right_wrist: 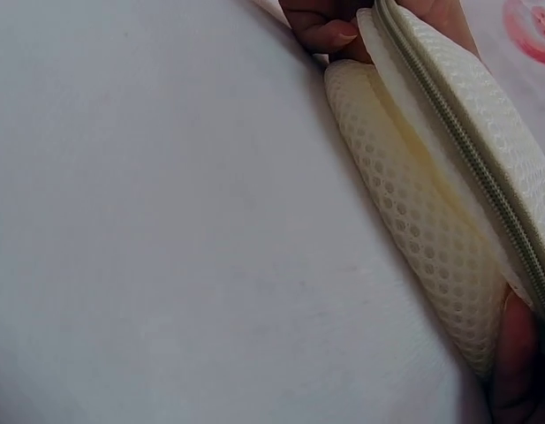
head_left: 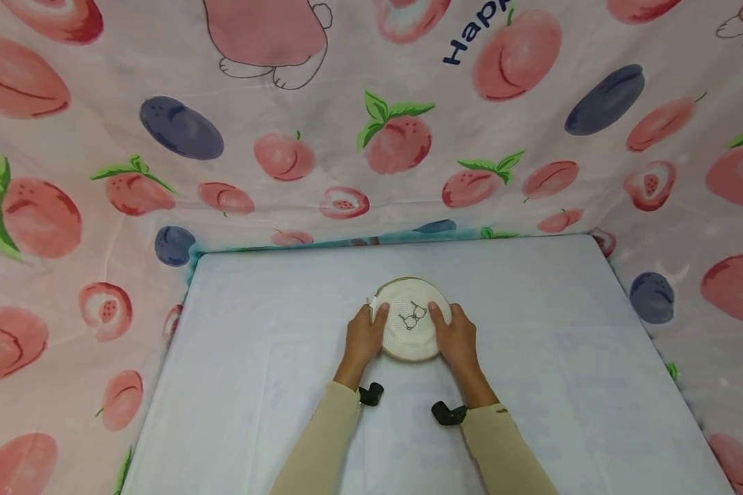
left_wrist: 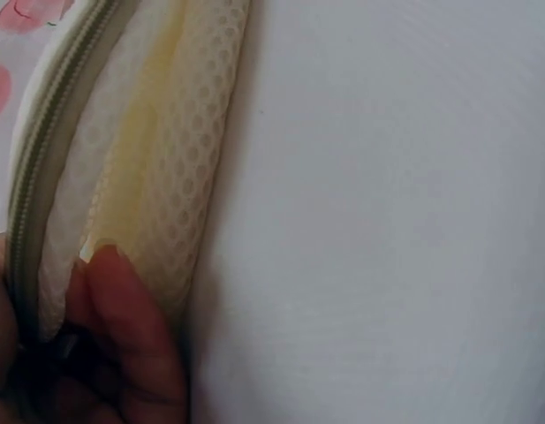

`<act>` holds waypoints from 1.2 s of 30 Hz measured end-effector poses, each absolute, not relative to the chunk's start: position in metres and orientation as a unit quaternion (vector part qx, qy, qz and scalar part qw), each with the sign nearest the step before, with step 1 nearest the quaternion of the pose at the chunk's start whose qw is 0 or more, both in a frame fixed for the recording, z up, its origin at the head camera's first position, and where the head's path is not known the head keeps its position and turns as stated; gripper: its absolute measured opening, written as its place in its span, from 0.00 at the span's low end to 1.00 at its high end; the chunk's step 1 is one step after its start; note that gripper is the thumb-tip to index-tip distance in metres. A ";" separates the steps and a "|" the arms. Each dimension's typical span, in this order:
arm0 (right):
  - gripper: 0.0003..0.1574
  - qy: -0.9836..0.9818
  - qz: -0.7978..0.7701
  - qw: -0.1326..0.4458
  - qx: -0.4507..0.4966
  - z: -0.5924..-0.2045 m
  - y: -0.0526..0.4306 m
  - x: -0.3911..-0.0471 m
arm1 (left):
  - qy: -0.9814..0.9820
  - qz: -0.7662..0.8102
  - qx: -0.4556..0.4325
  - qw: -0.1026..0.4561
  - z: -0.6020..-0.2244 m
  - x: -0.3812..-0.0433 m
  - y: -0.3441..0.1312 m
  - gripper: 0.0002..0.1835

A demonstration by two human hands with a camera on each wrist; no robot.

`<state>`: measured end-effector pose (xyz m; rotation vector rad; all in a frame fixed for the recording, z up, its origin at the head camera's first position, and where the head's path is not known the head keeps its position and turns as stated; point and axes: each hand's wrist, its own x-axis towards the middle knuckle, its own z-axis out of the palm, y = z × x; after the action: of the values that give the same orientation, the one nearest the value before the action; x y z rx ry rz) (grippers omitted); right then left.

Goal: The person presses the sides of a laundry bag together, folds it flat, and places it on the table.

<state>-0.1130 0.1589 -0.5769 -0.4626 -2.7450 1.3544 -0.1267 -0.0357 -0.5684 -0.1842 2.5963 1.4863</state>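
Observation:
A round white mesh laundry bag (head_left: 407,347) with a dark line drawing on its top face is held between both hands over the middle of the table. My left hand (head_left: 363,338) grips its left edge, thumb on the top face. The opposite edge is held by my right hand (head_left: 459,339), its thumb also lying on top. From the side, a greenish-grey zipper (right_wrist: 466,146) runs round the rim above a wall of honeycomb mesh (right_wrist: 413,225). A yellowish layer (left_wrist: 135,163) shows along this side. In the left wrist view, curled fingertips (left_wrist: 122,296) press in under the rim.
A white cloth covers the table (head_left: 532,330). Behind and on both sides hangs a fruit-printed curtain (head_left: 322,124). Small black devices sit at the left wrist (head_left: 371,394) and right wrist (head_left: 448,413), below beige sleeves.

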 end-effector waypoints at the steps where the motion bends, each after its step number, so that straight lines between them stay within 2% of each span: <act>1: 0.44 -0.887 0.438 0.025 -0.148 -0.577 0.159 -0.113 | 0.865 0.492 -0.062 0.072 -0.568 -0.126 -0.035 0.30; 11: 0.42 -0.896 0.416 0.057 -0.148 -0.580 0.157 -0.113 | 0.882 0.464 -0.062 0.062 -0.569 -0.126 -0.035 0.31; 22: 0.44 -0.910 0.376 0.055 -0.163 -0.576 0.153 -0.112 | 0.907 0.415 -0.060 0.049 -0.565 -0.126 -0.035 0.29; 31: 0.41 -0.912 0.381 0.035 -0.144 -0.565 0.159 -0.115 | 0.899 0.425 -0.065 0.078 -0.557 -0.128 -0.041 0.29; 36: 0.39 -0.916 0.377 0.052 -0.127 -0.558 0.167 -0.114 | 0.898 0.428 -0.058 0.082 -0.551 -0.124 -0.045 0.31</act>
<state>-0.1139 0.1674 -0.5579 -0.3858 -2.7871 1.1461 -0.1242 -0.0449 -0.5510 -0.1737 2.6837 1.2774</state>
